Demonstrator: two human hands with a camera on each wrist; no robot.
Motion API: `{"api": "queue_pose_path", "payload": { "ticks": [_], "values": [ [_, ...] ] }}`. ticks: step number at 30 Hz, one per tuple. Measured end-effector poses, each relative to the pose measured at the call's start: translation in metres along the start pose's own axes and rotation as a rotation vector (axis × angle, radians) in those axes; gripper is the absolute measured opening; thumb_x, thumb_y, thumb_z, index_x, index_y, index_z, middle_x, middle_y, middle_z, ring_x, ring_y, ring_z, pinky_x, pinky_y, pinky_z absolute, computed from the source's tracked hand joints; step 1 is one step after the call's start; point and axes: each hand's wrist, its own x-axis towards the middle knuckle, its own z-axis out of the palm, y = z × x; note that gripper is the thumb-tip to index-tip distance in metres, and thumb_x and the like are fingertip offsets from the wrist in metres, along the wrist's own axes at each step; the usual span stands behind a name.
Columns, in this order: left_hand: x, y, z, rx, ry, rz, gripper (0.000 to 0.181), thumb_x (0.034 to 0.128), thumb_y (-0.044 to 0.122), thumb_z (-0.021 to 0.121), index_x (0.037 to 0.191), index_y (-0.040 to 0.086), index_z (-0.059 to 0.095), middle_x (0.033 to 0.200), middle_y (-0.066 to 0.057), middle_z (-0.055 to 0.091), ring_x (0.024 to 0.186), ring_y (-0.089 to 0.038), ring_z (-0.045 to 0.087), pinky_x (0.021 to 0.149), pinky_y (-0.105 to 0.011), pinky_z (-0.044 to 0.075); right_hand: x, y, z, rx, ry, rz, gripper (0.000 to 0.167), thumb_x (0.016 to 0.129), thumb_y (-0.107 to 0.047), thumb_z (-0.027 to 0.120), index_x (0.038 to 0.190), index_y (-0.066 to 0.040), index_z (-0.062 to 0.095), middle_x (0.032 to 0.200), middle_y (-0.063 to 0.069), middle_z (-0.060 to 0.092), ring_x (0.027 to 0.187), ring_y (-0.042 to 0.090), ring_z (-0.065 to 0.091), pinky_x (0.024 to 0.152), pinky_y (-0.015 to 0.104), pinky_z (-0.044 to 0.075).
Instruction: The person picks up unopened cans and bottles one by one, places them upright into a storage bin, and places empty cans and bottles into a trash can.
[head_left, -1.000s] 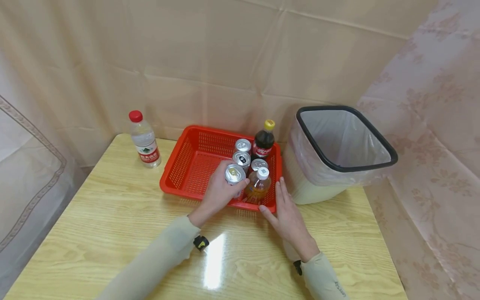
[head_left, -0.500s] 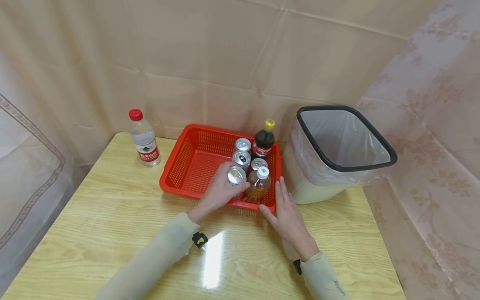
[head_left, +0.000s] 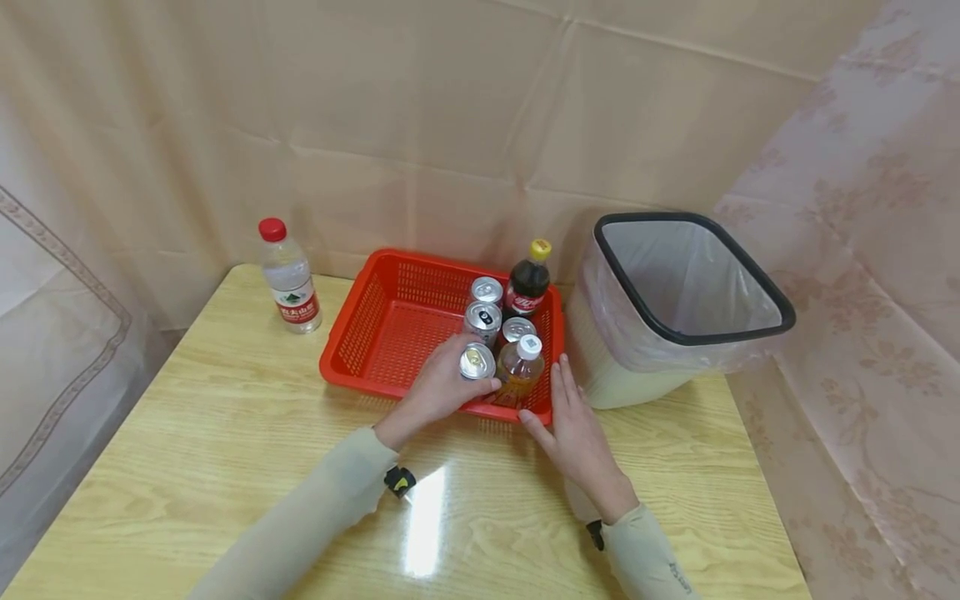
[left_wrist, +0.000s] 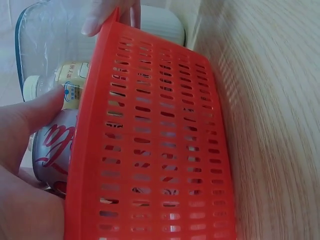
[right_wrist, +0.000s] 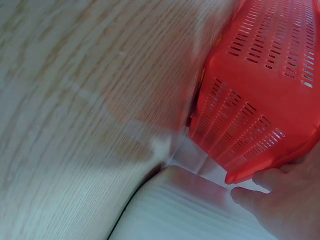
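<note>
My left hand (head_left: 437, 382) reaches over the front rim of the red plastic basket (head_left: 375, 388). Its fingers and thumb hold a silver soda can (head_left: 477, 362), whose red lettering shows in the left wrist view. Beside that can stands a white-capped bottle of amber drink (head_left: 516, 372). Behind these are more drink cans (head_left: 482, 317) and a yellow-capped cola bottle (head_left: 527, 285), all upright in the basket's right half. My right hand (head_left: 581, 429) rests against the basket's front right corner, fingers straight along the side and thumb at the front rim.
A red-capped water bottle (head_left: 294, 287) stands on the wooden table (head_left: 225, 467), left of the basket. Close to the basket's right is a bin (head_left: 637, 375) with a black rim and clear liner. A beige curtain (head_left: 420, 125) hangs behind.
The can in my left hand has gone slightly right and lower inside the basket, up beside the amber bottle. My right hand stays at the corner.
</note>
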Motion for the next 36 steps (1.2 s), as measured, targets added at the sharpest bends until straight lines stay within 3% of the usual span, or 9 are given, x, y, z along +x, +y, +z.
{"api": "queue_pose_path", "payload": {
  "ticks": [5, 12, 20, 24, 29, 33, 36],
  "values": [
    [0.0, -0.001, 0.0, 0.027, 0.017, -0.05, 0.067, 0.0784, 0.023, 0.091, 0.135, 0.004, 0.06, 0.125, -0.017, 0.051, 0.107, -0.031, 0.056, 0.092, -0.048, 0.053, 0.0, -0.001, 0.001, 0.003, 0.008, -0.001, 0.094, 0.101, -0.051, 0.062, 0.16, 0.009, 0.02, 0.171, 0.023, 0.009, 0.15, 0.045, 0.031, 0.12, 0.059, 0.028],
    [0.006, -0.004, 0.003, 0.147, 0.002, -0.021, 0.068, 0.0712, 0.019, 0.095, 0.126, -0.001, 0.059, 0.113, -0.013, 0.058, 0.102, -0.029, 0.061, 0.092, -0.047, 0.053, -0.001, -0.001, 0.0, 0.005, -0.005, 0.014, 0.095, 0.101, -0.053, 0.061, 0.161, 0.008, 0.019, 0.172, 0.021, 0.006, 0.15, 0.044, 0.03, 0.12, 0.058, 0.028],
    [0.006, -0.002, 0.004, 0.172, -0.014, -0.049, 0.071, 0.0702, 0.021, 0.097, 0.124, 0.003, 0.055, 0.11, -0.012, 0.056, 0.096, -0.027, 0.059, 0.086, -0.045, 0.054, -0.001, -0.002, 0.0, 0.007, -0.003, 0.018, 0.096, 0.101, -0.055, 0.06, 0.161, 0.007, 0.019, 0.172, 0.02, 0.006, 0.151, 0.044, 0.03, 0.12, 0.059, 0.028],
    [0.004, -0.001, 0.003, 0.204, -0.031, -0.032, 0.079, 0.0743, 0.024, 0.095, 0.135, -0.001, 0.051, 0.115, -0.016, 0.056, 0.098, -0.028, 0.059, 0.086, -0.046, 0.055, 0.0, -0.001, 0.0, 0.009, -0.002, 0.018, 0.095, 0.101, -0.054, 0.06, 0.161, 0.008, 0.019, 0.172, 0.021, 0.008, 0.15, 0.044, 0.03, 0.12, 0.059, 0.029],
    [-0.004, -0.001, -0.002, 0.221, -0.034, -0.006, 0.085, 0.0852, 0.025, 0.087, 0.152, -0.001, 0.041, 0.133, -0.018, 0.057, 0.115, -0.031, 0.059, 0.099, -0.049, 0.053, -0.001, -0.001, 0.001, 0.013, -0.005, 0.025, 0.096, 0.101, -0.054, 0.06, 0.161, 0.007, 0.018, 0.172, 0.02, 0.007, 0.151, 0.044, 0.03, 0.12, 0.058, 0.028],
    [-0.009, -0.001, -0.009, 0.218, -0.031, 0.006, 0.081, 0.0911, 0.029, 0.08, 0.156, 0.003, 0.039, 0.146, -0.014, 0.054, 0.129, -0.03, 0.055, 0.108, -0.051, 0.048, -0.001, -0.001, 0.001, 0.013, -0.01, 0.034, 0.096, 0.101, -0.055, 0.059, 0.162, 0.006, 0.017, 0.172, 0.019, 0.005, 0.152, 0.043, 0.028, 0.121, 0.058, 0.027],
    [-0.013, -0.001, -0.018, 0.26, -0.005, 0.011, 0.076, 0.0925, 0.035, 0.078, 0.154, 0.006, 0.043, 0.147, -0.012, 0.055, 0.131, -0.03, 0.056, 0.108, -0.052, 0.048, -0.001, -0.001, 0.001, 0.02, -0.015, 0.039, 0.097, 0.101, -0.058, 0.057, 0.162, 0.005, 0.017, 0.173, 0.018, 0.005, 0.152, 0.043, 0.027, 0.121, 0.058, 0.026]
  ]
}}
